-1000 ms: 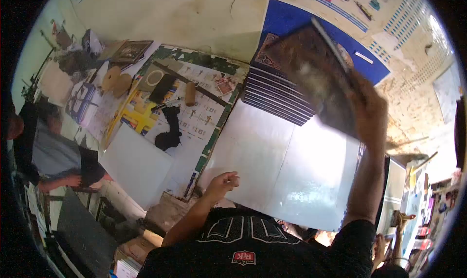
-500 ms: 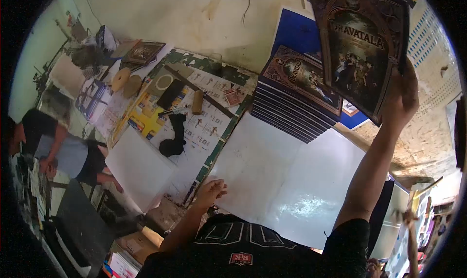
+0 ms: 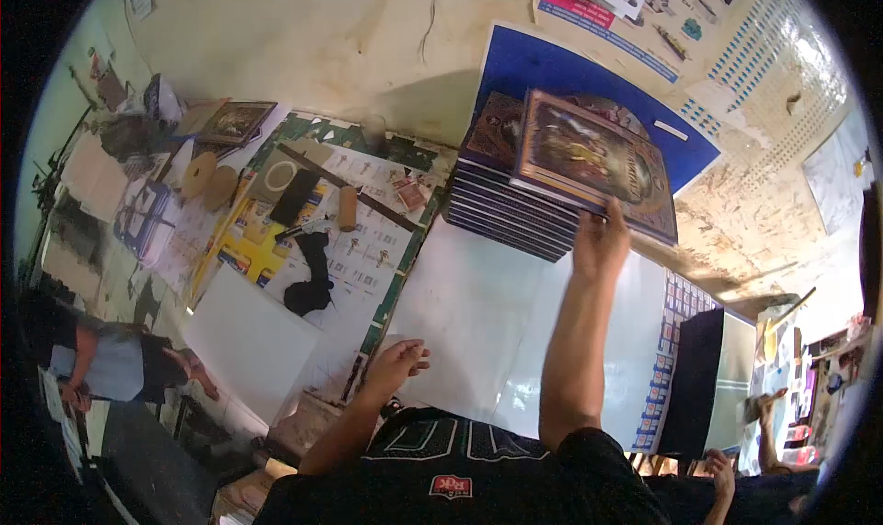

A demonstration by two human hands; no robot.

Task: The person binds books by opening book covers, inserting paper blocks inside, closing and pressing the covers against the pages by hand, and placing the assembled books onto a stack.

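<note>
My right hand (image 3: 602, 235) grips the lower edge of a brown book (image 3: 598, 162) with a picture and ornate border on its cover. That book is tilted over a stack of dark books (image 3: 510, 208) at the back of the white board (image 3: 460, 295); whether it touches the stack I cannot tell. My left hand (image 3: 397, 367) hovers by the board's near left edge, fingers loosely curled and apart, holding nothing.
On the left table lie a black cloth (image 3: 311, 277), a wooden cylinder (image 3: 347, 209), a white sheet (image 3: 253, 327) and tape rolls (image 3: 210, 180). A person (image 3: 120, 364) is at the far left. Another person's hand (image 3: 722, 474) shows at the lower right.
My right hand has come down and left with the book, which was held high and now shows a different cover side. My left hand has barely moved. The view has shifted.
</note>
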